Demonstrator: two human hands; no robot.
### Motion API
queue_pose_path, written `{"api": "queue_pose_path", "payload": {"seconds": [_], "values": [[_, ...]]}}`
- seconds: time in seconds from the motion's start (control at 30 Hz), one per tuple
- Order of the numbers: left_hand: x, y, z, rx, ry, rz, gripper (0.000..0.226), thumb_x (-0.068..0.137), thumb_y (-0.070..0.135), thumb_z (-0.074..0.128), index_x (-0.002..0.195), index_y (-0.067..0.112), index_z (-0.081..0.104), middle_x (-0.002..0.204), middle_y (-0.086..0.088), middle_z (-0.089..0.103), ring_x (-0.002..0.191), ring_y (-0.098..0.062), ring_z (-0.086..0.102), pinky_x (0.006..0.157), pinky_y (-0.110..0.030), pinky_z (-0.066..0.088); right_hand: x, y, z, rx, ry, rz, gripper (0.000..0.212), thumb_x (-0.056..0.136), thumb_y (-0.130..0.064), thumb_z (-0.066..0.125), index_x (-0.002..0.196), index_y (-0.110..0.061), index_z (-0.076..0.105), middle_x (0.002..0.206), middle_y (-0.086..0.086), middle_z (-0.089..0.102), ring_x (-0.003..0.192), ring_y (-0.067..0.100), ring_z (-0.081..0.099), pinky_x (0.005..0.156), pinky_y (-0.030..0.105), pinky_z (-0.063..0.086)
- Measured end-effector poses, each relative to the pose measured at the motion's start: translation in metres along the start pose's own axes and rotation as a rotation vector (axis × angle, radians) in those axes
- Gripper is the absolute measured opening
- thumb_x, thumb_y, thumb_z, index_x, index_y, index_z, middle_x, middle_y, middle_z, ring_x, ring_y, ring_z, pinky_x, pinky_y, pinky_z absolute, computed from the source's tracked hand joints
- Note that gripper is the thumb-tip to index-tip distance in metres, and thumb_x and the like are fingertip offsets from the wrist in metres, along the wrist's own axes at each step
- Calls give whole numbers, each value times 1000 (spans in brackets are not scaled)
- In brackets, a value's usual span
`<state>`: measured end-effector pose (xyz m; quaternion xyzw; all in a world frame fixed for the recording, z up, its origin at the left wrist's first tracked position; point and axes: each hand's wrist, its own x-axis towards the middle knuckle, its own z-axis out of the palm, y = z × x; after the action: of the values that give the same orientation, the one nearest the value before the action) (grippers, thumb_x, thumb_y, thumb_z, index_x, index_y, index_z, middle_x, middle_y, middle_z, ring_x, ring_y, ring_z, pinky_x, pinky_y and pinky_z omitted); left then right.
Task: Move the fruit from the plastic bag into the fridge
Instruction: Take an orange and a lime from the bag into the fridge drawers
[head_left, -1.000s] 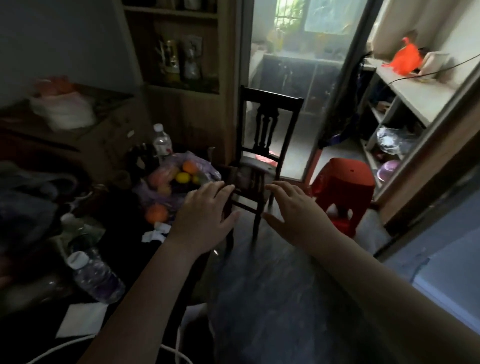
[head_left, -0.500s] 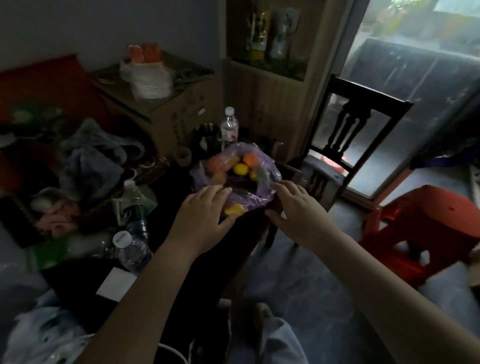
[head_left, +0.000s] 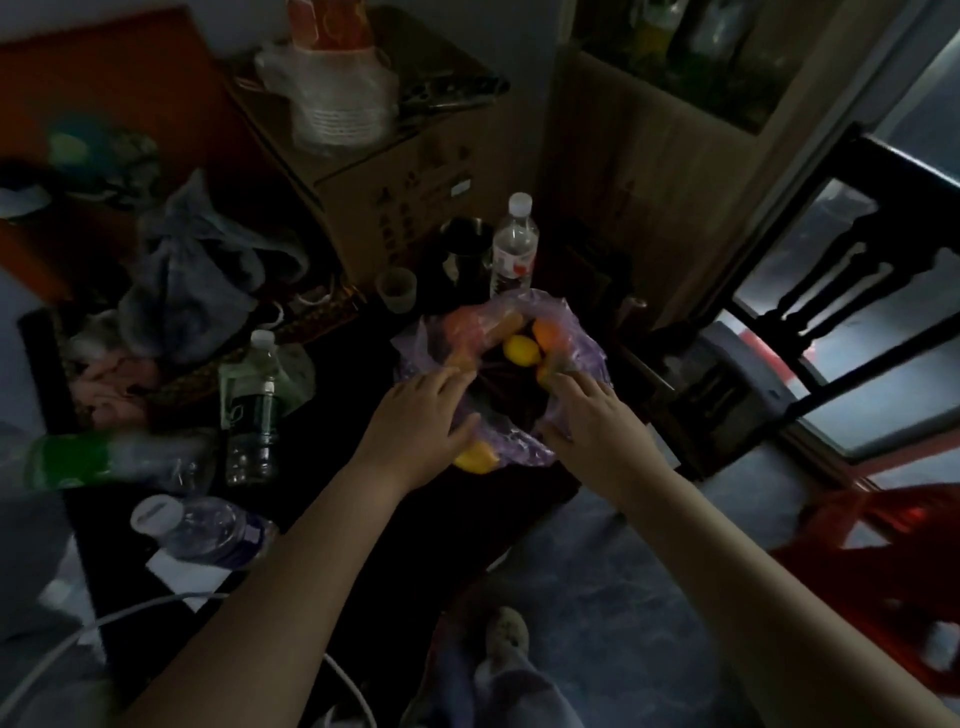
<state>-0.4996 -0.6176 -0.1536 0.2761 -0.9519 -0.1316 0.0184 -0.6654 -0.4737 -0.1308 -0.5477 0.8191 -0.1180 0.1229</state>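
The plastic bag (head_left: 584, 345), thin and purple, sits open near the right edge of the dark bench (head_left: 332, 483), and the fruit is inside it: a yellow lemon (head_left: 522, 351) touching an orange fruit (head_left: 545, 330) at the far side, and a pinkish one (head_left: 467, 322) blurred under the plastic at the back left. Another yellow fruit (head_left: 475, 457) shows at the bag's near edge, just under the left hand (head_left: 415, 421). That hand lies on the left rim with fingers stretched and thumb spread apart; the right hand (head_left: 597, 421) lies likewise on the right rim, fingers nearly straight. Just behind the bag stand a clear water bottle (head_left: 514, 249), a dark mug (head_left: 465, 254) and a small cup (head_left: 396, 288). To the right stands a dark wooden chair (head_left: 831, 291).
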Motion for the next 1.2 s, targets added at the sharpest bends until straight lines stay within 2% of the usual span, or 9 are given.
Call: {"api": "queue_pose_path", "payload": {"seconds": [0.13, 0.4, 0.5, 0.63, 0.77, 0.87, 1.0, 1.2], "values": [[30, -2, 21, -59, -52, -38, 48, 96, 40, 41, 141, 21, 38, 143, 1, 42, 130, -20, 39, 103, -38, 37, 31, 20, 17, 26, -42, -25, 59, 91, -37, 54, 143, -18, 34, 146, 2, 37, 134, 23, 35, 105, 37, 35], [61, -25, 59, -20, -174, -58, 47, 99, 39, 38, 143, 24, 36, 148, 4, 37, 137, -16, 28, 110, -35, 25, 81, 41, 60, 61, -181, -65, 56, 91, -34, 55, 141, -18, 36, 142, 1, 41, 129, 23, 39, 101, 38, 39], [61, -37, 69, 34, -204, -52, 49, 97, 44, 35, 141, 22, 42, 143, 1, 44, 135, -21, 32, 109, -37, 24, 92, 41, 76, 62, -253, -78, 55, 92, -36, 53, 141, -19, 35, 141, 1, 41, 127, 23, 40, 99, 38, 41], [56, -47, 78, 69, -179, -43, 56, 88, 47, 30, 124, 17, 61, 114, -4, 64, 112, -27, 55, 99, -40, 38, 99, 36, 95, 77, -347, -125, 54, 93, -35, 51, 142, -19, 35, 141, 2, 41, 126, 26, 41, 95, 39, 42], [46, -58, 82, 71, -154, -52, 49, 86, 45, 38, 116, 17, 65, 91, -4, 63, 92, -28, 59, 88, -39, 45, 100, 29, 109, 105, -400, -164, 54, 92, -33, 52, 141, -17, 37, 137, 4, 44, 124, 27, 43, 92, 39, 44], [38, -63, 83, 79, -158, -47, 47, 81, 43, 39, 111, 19, 67, 88, -4, 58, 88, -27, 56, 82, -37, 47, 100, 23, 115, 109, -385, -206, 51, 92, -31, 51, 140, -18, 39, 135, 4, 45, 122, 26, 42, 92, 38, 43], [34, -68, 82, 113, -140, -31, 35, 71, 36, 45, 92, 21, 68, 83, -2, 56, 82, -27, 55, 76, -35, 45, 96, 16, 119, 105, -369, -269, 44, 90, -28, 54, 132, -15, 48, 127, 6, 49, 114, 29, 46, 89, 40, 45], [17, -74, 83, 102, -93, -62, 19, 79, 32, 45, 79, 19, 60, 76, -3, 51, 76, -27, 52, 65, -36, 44, 87, 7, 128, 91, -383, -311, 40, 87, -28, 54, 125, -16, 54, 119, 5, 51, 107, 29, 49, 83, 42, 49]]}}
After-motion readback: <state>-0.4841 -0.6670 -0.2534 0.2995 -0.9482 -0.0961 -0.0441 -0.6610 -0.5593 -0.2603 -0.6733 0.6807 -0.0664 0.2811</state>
